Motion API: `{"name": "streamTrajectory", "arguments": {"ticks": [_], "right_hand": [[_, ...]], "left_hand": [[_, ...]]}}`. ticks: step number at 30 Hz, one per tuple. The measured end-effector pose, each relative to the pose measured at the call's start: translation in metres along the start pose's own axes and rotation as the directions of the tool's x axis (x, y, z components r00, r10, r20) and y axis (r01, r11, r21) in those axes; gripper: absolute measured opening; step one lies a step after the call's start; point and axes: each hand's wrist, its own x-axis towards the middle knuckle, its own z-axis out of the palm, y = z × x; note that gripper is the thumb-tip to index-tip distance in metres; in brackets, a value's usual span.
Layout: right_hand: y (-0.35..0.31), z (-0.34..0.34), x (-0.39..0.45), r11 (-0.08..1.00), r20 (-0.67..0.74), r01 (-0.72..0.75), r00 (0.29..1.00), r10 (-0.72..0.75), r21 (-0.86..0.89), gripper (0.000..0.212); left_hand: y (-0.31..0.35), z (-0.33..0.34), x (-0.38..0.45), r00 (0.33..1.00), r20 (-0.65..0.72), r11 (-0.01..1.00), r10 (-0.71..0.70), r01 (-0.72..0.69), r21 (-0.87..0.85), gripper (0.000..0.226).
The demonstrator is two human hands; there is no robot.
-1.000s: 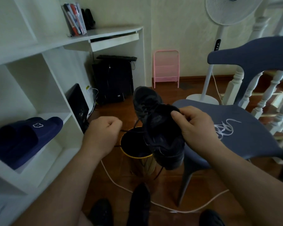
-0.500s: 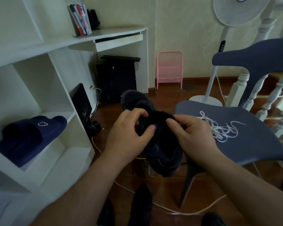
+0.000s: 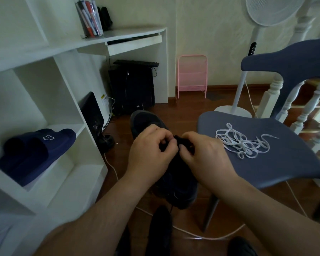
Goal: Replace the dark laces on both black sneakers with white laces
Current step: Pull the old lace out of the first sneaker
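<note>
Both hands, left hand [image 3: 151, 154] and right hand [image 3: 205, 156], curl their fingers around the black sneakers [image 3: 175, 183] (mostly hidden, too dark to separate). What the fingertips pinch cannot be told. White laces [image 3: 243, 143] lie tangled on the blue chair [image 3: 284, 159].

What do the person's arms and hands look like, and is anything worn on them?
Both forearms are bare up to the bottom edge of the picture; no sleeves show. The left hand and the right hand have no gloves. I see no rings, watch or bracelet on the visible sides. The fingernails look short and unpainted.
</note>
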Motion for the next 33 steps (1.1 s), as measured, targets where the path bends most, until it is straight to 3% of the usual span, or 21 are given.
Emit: {"name": "streamTrajectory", "arguments": {"ticks": [4,7,9,11,13,16,20,24,28,33], "right_hand": [[-0.002,0.001,0.002,0.998,0.048,0.032,0.998,-0.029,-0.049,0.041],[0.002,-0.005,0.007,1.0,-0.029,-0.019,0.999,0.02,0.021,0.031],[0.009,-0.012,0.011,0.983,-0.01,-0.129,0.991,0.132,0.129,0.022],[0.012,-0.016,0.011,0.967,0.037,-0.19,0.982,0.186,0.171,0.019],[0.011,-0.015,0.009,0.985,0.019,-0.121,0.993,0.12,0.123,0.019],[0.009,-0.013,0.006,0.998,0.007,-0.024,1.0,0.024,0.054,0.023],[0.014,-0.012,0.004,0.999,0.035,-0.031,0.999,0.03,0.024,0.019],[0.012,-0.012,0.004,0.994,0.057,-0.086,0.995,0.082,0.074,0.015],[0.008,-0.015,0.005,0.986,0.149,-0.116,0.984,0.097,0.121,0.013],[0.005,-0.014,0.002,0.977,0.196,-0.137,0.975,0.104,0.163,0.017]], "left_hand": [[0.002,-0.005,-0.003,0.999,0.016,0.984,-0.031,0.034,-0.173,0.018],[-0.006,-0.004,0.001,0.981,-0.059,0.922,-0.185,0.152,-0.357,0.019],[-0.011,-0.009,0.006,0.963,-0.158,0.907,-0.219,0.141,-0.398,0.018],[-0.017,-0.013,0.008,0.981,-0.141,0.941,-0.132,0.079,-0.33,0.025],[-0.017,-0.013,0.006,0.995,-0.031,0.971,-0.093,0.084,-0.225,0.029],[-0.007,-0.008,0.002,0.982,0.142,0.982,-0.128,0.145,-0.119,0.035],[-0.004,-0.005,0.003,0.953,0.233,0.981,-0.194,0.189,0.043,0.026],[-0.004,-0.009,0.005,0.926,0.314,0.976,-0.21,0.219,0.005,0.014],[-0.002,-0.01,0.006,0.905,0.296,0.923,-0.306,0.358,-0.139,0.009],[0.001,-0.013,0.005,0.921,0.271,0.952,-0.28,0.303,-0.045,0.005]]}}
